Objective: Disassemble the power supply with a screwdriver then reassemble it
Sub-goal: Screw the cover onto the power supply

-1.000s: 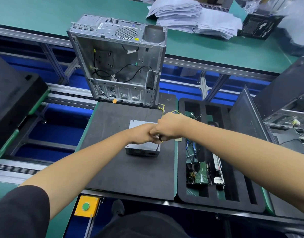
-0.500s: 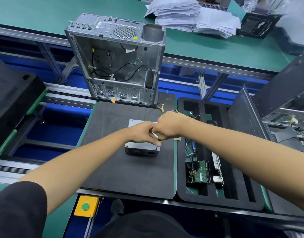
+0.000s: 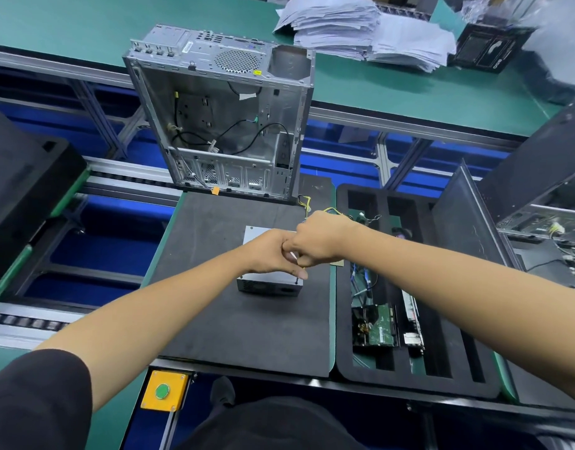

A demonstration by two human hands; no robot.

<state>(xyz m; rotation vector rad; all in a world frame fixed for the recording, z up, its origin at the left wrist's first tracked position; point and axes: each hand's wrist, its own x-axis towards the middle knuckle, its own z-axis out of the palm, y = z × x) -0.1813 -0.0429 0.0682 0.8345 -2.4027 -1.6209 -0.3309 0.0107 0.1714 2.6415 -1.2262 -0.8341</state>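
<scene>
The power supply (image 3: 266, 289), a small grey metal box, lies on a black mat (image 3: 247, 332) in front of me. My left hand (image 3: 269, 251) rests on its top, with fingers stretched toward the near right corner. My right hand (image 3: 318, 241) is a fist around the screwdriver (image 3: 298, 277). Only the thin shaft shows below the fist, its tip standing on the box's near right corner. The two hands touch each other. Yellow and black wires (image 3: 307, 203) run out behind my right hand.
An open, empty computer case (image 3: 221, 112) stands at the mat's far edge. To the right is a black foam tray (image 3: 442, 368) holding a green circuit board (image 3: 380, 326) and other parts. A yellow button box (image 3: 164, 389) sits near me. Stacked papers (image 3: 360, 30) lie on the far bench.
My left hand has uncurled from a fist, and its fingers now lie along the box's top beside the shaft. The right fist has stayed over the same corner.
</scene>
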